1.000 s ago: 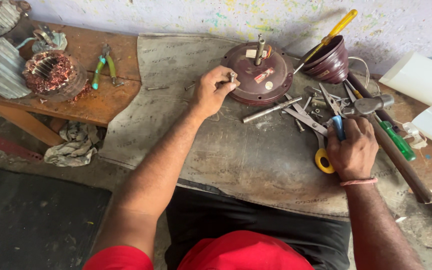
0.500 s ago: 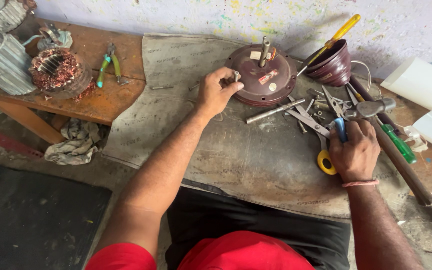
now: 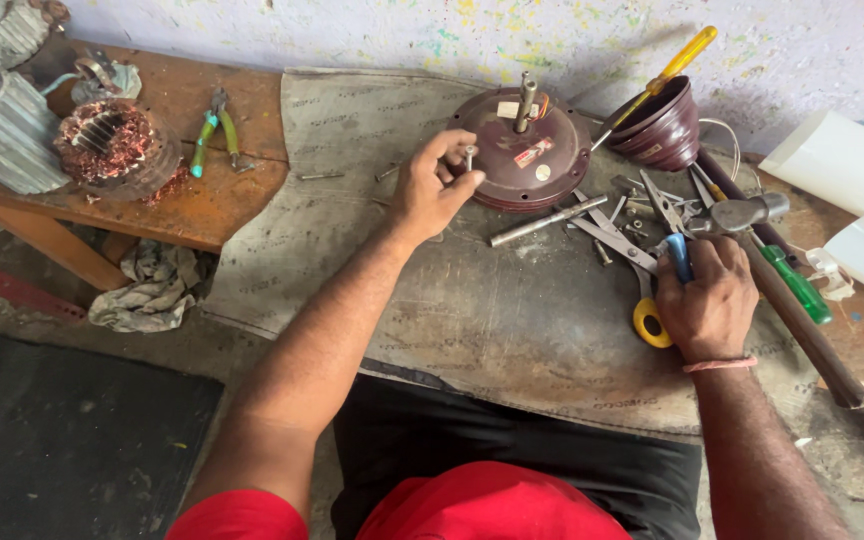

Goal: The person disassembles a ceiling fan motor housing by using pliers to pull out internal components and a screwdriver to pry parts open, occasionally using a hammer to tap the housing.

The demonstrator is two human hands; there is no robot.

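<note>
At upper centre of the frame, a small bolt [image 3: 468,153] is pinched by the left hand [image 3: 432,190] beside the maroon motor housing [image 3: 524,160]; the housing appears closed, its fastening unfinished. A blue-handled tool [image 3: 679,256] is gripped by the right hand [image 3: 709,300]

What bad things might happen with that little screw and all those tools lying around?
The left hand pinches a small screw at the edge of the round maroon motor housing; it might slip and get lost among the loose metal parts. The right hand grips a blue-handled tool amid crowded scissors and a hammer, so it might get nicked.
</note>
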